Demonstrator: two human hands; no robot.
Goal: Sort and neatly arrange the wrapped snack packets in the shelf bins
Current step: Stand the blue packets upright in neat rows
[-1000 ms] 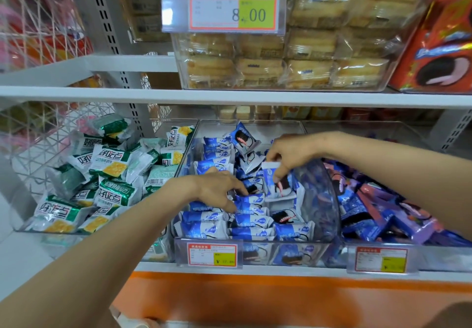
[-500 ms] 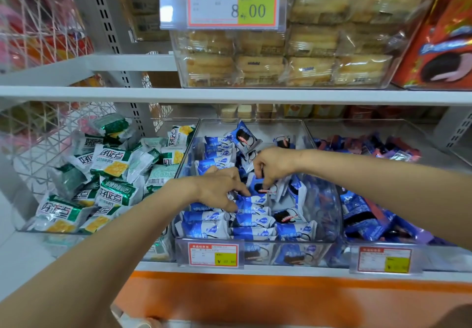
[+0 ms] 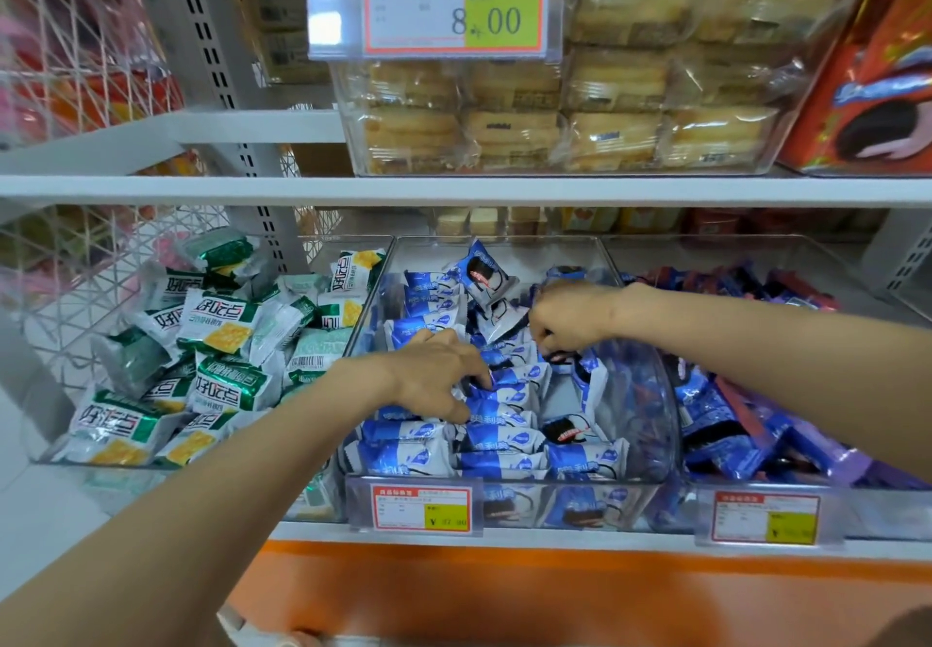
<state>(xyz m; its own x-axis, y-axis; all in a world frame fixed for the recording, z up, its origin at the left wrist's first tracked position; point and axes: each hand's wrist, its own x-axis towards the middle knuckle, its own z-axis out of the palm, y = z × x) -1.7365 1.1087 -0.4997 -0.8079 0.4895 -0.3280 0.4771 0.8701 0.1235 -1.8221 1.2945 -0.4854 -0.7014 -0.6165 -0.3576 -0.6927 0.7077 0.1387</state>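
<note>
1. Left hand [image 3: 439,376]: the forearm enters from the lower left and crosses the front edge of the clear plastic middle bin [image 3: 504,487]. The palm faces down, and the thumb and curved fingers close round one of the blue-and-white wrapped snack packets [image 3: 403,460] beside the bin's left wall.
2. Right hand [image 3: 570,318]: the forearm crosses the bin's right edge with the wrist bent down. Its curled fingertips bunch on loose packets towards the back edge; whether one is pinched cannot be told.
3. Packets: flat rows run from the front edge, and tilted strays lie towards the back.
4. Open room: a bare patch of bin floor [image 3: 552,392] lies between the rows and the right wall. The white upper shelf edge [image 3: 454,190] runs well above both hands.
5. Neighbours: green-and-white packets [image 3: 227,384] fill the bin at the left edge, and dark blue and purple packets [image 3: 731,424] fill the bin at the right.
</note>
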